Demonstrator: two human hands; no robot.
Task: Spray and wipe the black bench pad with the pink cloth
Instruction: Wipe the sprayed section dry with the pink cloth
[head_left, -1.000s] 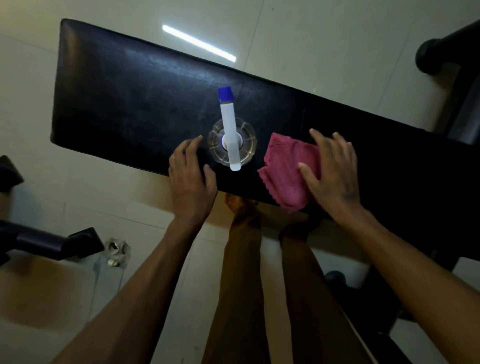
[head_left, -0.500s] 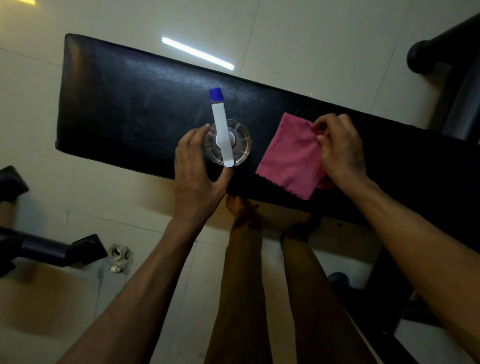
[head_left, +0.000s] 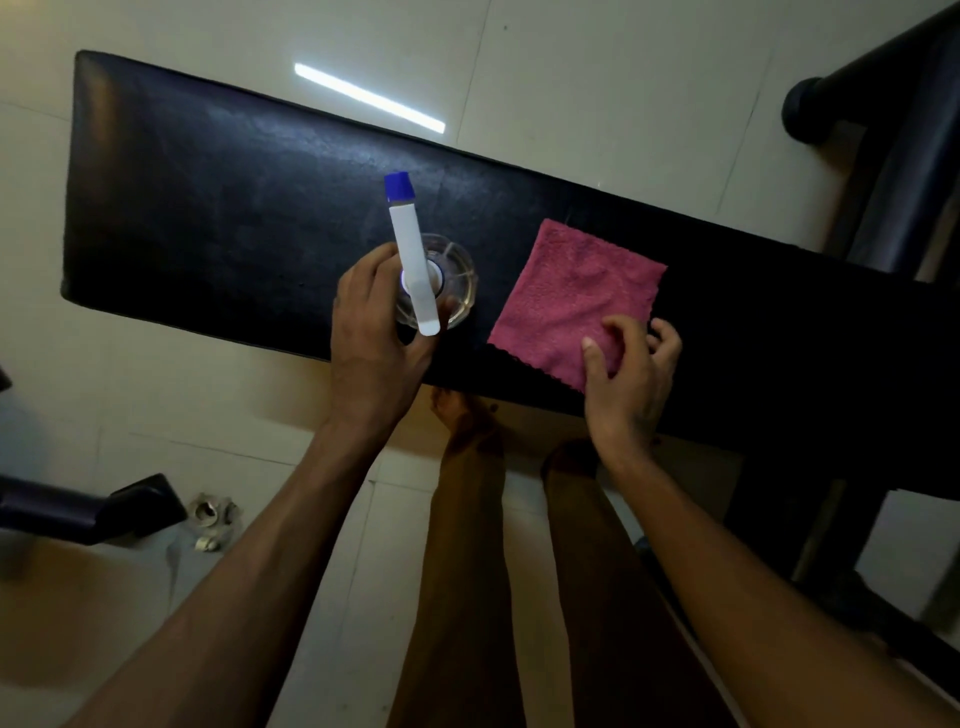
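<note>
Head view: the left hand (head_left: 374, 332) wraps the clear spray bottle (head_left: 434, 280) standing upright near the black bench pad's (head_left: 208, 208) near edge, seemingly to lift it, while the right hand (head_left: 631, 364), fingers curled, pins the spread pink cloth's (head_left: 576, 291) near corner.

The surface (head_left: 218, 208) is a long black padded bench top, running diagonally from upper left to lower right above a pale tiled floor (head_left: 597, 78). Two items rest directly on it — a clear spray bottle (head_left: 457, 280) standing upright near the middle, with a white-and-blue spray head, and a pink cloth (head_left: 571, 291) spread flat just beside it, near the front edge.
</note>
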